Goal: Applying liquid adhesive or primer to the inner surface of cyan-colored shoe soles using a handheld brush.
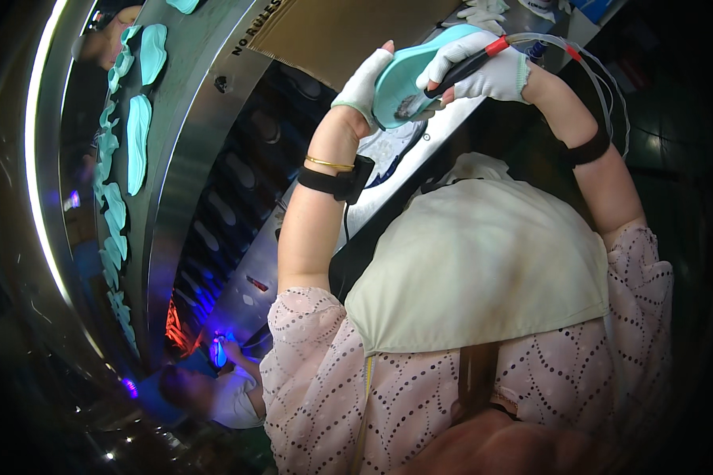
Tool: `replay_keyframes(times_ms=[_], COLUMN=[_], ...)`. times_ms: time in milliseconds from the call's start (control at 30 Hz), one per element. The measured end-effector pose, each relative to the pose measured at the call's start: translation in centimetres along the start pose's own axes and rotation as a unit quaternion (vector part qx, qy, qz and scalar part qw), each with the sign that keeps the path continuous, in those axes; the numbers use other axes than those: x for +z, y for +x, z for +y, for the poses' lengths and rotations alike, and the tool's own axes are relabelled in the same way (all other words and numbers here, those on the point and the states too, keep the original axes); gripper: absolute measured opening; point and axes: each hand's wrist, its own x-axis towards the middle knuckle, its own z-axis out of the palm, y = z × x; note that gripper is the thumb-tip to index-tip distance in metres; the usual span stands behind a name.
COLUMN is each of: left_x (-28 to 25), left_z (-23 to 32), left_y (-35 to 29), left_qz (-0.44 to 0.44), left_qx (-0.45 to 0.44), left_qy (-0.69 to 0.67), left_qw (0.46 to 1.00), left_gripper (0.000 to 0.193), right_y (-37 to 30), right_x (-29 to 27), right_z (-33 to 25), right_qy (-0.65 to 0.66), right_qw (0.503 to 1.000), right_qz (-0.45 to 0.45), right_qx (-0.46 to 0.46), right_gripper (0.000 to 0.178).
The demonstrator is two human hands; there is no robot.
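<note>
Left forearm: bare, stretched forward, leaning slightly inward.
Left wrist: angled toward the right arm.
Left grip: hand in a white fabric glove, closed in a hold, one bare fingertip pointing forward.
Right forearm: bare, slanting forward and inward.
Right grip: hand in a white fabric glove, fingers curled pen-fashion, bare fingertips toward the left hand.

Most fingers of the white-gloved left hand are hidden behind the turquoise, hollow, sole-shaped piece, itself partly covered by the white-gloved right hand. The black-handled, red-banded tool has a tip too blurred to make out. The top edge cuts off another turquoise piece. The white-clad co-worker at lower left is dim and blurred.
</note>
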Motion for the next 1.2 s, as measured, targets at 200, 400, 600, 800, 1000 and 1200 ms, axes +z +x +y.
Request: replay_keyframes(times_ms=[200,400,600,800,1000,1200], left_x=[-0.8,0.5,1.3,2.1,2.4,1.5], left_z=[-0.6,-2.7,-3.3,-3.6,-3.8,-3.3], left_y=[-0.5,-0.1,-1.0,-0.9,-1.9,-2.0], left_qz=[0.006,-0.004,-0.02,-0.004,-0.063,0.006], left_qx=[0.093,0.229,0.23,0.259,0.247,0.293], left_qy=[-0.075,-0.253,-0.293,-0.303,-0.276,-0.177], left_qw=[0.993,0.94,0.928,0.917,0.927,0.94], left_gripper=[0.061,0.057,0.06,0.052,0.064,0.065], right_y=[-0.7,0.0,-0.2,1.4,1.0,1.4], right_x=[-1.0,3.7,3.2,4.9,2.0,1.5], right_z=[-1.5,-0.1,-1.5,-0.9,-1.4,-0.7], right_qy=[0.04,0.055,0.225,0.138,0.259,0.012], right_qw=[0.994,0.973,0.956,0.955,0.908,0.958], right_qz=[0.042,0.223,0.181,0.261,0.329,0.278], right_qx=[0.092,-0.007,0.045,-0.037,-0.026,-0.068], right_gripper=[0.018,0.011,0.018,0.007,0.015,0.009])
